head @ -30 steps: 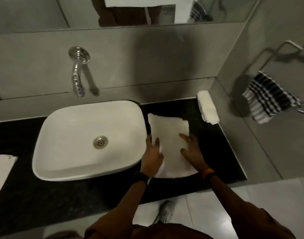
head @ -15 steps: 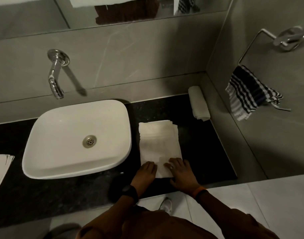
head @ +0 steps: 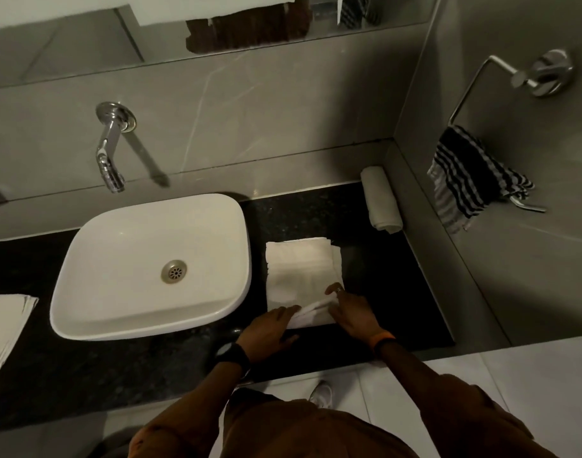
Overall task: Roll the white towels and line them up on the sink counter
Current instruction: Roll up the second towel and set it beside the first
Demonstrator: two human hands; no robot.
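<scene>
both hands work the near edge of a folded white towel point(head: 304, 276) that lies flat on the black counter point(head: 398, 292), just to the right of the white basin point(head: 117, 276). the left hand point(head: 269, 332) sits at the towel's near left corner, fingers curled over the hem, and the right hand point(head: 350, 314) grips the near right part, fingers bent and pinching a lifted strip of cloth. between the two hands the edge is raised and turned over into what looks like the first narrow fold of a roll, though the dim light makes the exact wrap hard to read. the rest of the towel stretches away from the hands, still flat. beyond the right hand, against the side wall, a rolled towel point(head: 382, 204) lies lengthwise on the counter, well apart from the flat one. far off to the left of the left hand, past the basin, a stack of white towels point(head: 5, 328) rests on the counter.
</scene>
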